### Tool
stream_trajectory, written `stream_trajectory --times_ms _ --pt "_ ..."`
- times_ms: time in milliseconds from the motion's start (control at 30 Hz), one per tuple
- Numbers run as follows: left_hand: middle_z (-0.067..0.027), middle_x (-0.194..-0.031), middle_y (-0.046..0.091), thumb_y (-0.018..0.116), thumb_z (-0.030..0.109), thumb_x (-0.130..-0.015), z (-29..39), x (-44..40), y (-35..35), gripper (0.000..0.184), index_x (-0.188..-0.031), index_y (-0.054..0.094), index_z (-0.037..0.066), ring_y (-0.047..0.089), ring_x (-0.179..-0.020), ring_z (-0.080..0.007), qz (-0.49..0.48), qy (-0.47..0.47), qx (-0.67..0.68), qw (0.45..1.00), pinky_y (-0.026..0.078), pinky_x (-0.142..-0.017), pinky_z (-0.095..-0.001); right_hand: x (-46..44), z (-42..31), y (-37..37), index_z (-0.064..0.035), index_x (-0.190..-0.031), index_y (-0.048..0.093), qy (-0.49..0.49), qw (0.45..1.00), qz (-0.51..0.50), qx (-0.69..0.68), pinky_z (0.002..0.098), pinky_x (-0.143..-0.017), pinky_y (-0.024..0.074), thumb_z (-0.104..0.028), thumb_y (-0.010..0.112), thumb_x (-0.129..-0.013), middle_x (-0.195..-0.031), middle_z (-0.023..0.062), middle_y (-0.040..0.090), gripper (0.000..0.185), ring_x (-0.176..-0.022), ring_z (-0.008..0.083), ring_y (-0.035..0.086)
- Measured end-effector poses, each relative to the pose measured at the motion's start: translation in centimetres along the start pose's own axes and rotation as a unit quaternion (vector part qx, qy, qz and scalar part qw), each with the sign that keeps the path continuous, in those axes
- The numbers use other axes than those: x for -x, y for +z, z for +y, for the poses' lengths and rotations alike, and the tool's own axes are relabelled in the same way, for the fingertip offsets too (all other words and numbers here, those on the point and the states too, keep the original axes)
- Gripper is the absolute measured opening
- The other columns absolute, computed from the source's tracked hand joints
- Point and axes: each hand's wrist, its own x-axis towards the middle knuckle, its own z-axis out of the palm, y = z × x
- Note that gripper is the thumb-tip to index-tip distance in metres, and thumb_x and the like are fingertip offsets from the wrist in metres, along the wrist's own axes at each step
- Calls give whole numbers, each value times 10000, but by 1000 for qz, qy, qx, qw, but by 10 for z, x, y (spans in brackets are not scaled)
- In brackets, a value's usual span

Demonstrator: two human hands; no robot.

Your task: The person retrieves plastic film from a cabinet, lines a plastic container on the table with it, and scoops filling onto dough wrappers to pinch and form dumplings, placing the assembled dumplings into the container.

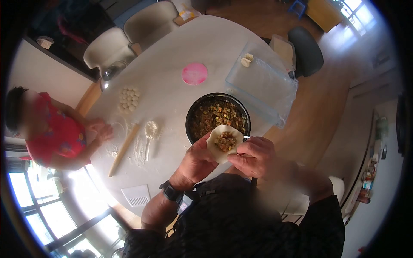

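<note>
My left hand (197, 160) cups a round dumpling wrapper (211, 144) from below and at its left side. A mound of chopped filling (225, 141) sits in the middle of the wrapper. My right hand (258, 157) is closed at the wrapper's right edge, its fingertips touching the dough. A thin utensil (246, 137) shows a pale, shiny bit above these fingers, and its kind is hidden by the hand. Just beyond the wrapper stands a dark bowl (188, 124) of chopped filling, partly covered by the wrapper and my hands.
Left on the table (172, 56) are dough pieces (128, 99), a rolling pin (124, 149) and a floury scoop (151, 130). A pink disc (195, 74) lies behind the bowl. A clear tray (262, 81) holds dumplings (246, 60). Another person (58, 129) stands at the left edge.
</note>
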Motion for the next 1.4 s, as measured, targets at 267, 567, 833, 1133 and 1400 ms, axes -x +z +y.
stream_trajectory --times_ms 267,567,833,1133,1400 --pt "-130 -1459 525 613 -102 -809 5 4 12 775 -1533 365 23 488 -1388 -275 -41 -3 -63 997 394 -1181 -452 -5 -8 9 -53 -970 713 176 975 92 -99 343 -632 518 -2 780 -800 -936 89 610 190 -763 249 628" --pt "-81 -1322 613 673 75 -990 -1 3 27 494 -1439 470 41 611 -1201 -174 17 37 -263 964 553 -1019 -352 -8 -3 18 -25 -972 694 276 937 132 -168 340 -769 533 -38 752 -878 -1042 130 693 110 -870 250 671" --pt "-156 -1292 634 563 131 -1055 2 3 34 351 -1380 510 11 654 -1155 -249 53 39 -294 953 625 -894 -391 -3 -10 20 -16 -974 676 362 902 120 -202 311 -730 524 -61 740 -903 -983 108 688 106 -815 180 650" --pt "-164 -1238 634 533 108 -1051 4 8 30 255 -1290 534 21 678 -1108 -275 69 59 -280 956 646 -823 -395 0 -13 24 0 -925 656 374 879 111 -275 292 -691 517 -97 749 -918 -971 92 662 135 -822 166 646" --pt "-168 -1200 650 564 114 -1043 0 12 34 173 -1198 567 37 698 -1059 -274 105 104 -340 929 666 -716 -387 -7 -14 20 10 -905 646 294 922 133 -216 332 -709 521 -77 746 -907 -955 132 651 133 -819 238 647"
